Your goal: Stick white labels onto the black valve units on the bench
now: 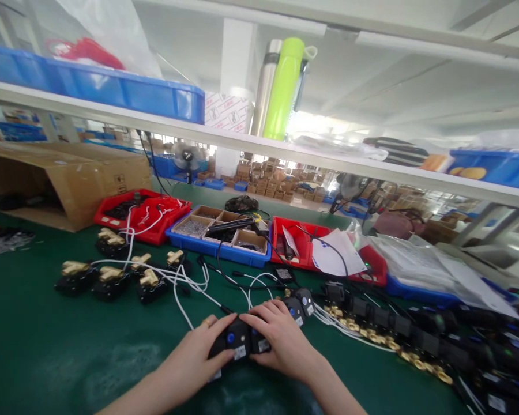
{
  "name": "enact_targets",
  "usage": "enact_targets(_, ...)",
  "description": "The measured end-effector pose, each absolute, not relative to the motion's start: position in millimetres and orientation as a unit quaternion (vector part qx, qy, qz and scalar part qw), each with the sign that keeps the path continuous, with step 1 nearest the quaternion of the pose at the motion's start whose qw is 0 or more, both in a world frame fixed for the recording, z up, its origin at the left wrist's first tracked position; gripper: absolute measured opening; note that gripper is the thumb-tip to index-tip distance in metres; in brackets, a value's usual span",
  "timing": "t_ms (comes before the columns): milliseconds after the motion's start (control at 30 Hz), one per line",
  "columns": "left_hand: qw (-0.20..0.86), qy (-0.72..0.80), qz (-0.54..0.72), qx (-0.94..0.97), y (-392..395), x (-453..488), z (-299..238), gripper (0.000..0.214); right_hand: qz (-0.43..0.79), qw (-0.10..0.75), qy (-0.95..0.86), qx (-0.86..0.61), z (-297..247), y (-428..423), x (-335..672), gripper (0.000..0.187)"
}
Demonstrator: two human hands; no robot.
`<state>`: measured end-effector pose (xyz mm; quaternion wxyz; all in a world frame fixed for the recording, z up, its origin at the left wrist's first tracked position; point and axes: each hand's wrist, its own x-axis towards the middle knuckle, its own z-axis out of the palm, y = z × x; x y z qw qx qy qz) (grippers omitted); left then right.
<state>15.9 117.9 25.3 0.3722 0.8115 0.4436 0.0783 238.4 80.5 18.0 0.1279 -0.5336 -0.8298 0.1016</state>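
Two black valve units stand side by side at the front of the green bench. Around the left one [237, 340], which has a blue button and a white label, my left hand [201, 349] is closed, with thumb and fingers along its side. My right hand [281, 337] grips the neighbouring black unit [259, 344], its fingers bent over the top and hiding much of it. Just beyond the right hand, more black units [300, 305] with blue buttons touch the row. White cables [190, 282] with black ends run behind both hands.
Black valves with brass fittings [108, 274] lie at left, and a long row with brass ends [380, 334] stretches right. Behind are red bins [164, 227], a blue parts tray [225, 256] and a cardboard box [82, 190]. A shelf [242, 138] crosses overhead, carrying bottles.
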Motion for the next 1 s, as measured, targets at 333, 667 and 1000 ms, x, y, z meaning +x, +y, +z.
enact_targets(333, 0.335, 0.398, 0.137, 0.843, 143.6, 10.5, 30.7, 0.045, 0.074, 0.226, -0.742, -0.627, -16.1, 18.2, 195.4, 0.090)
enact_targets(667, 0.322, 0.083, 0.185, 0.925, 238.3, 191.7, 26.2, 0.052, 0.004, 0.357, -0.661, -0.660, -52.9, 61.5, 104.1, 0.037)
enact_targets(1000, 0.347, 0.183, 0.137, 0.910, 204.4, 236.9, -19.4, 0.036, -0.073, 0.374, -0.689, -0.616, -75.2, 37.0, 136.8, 0.045)
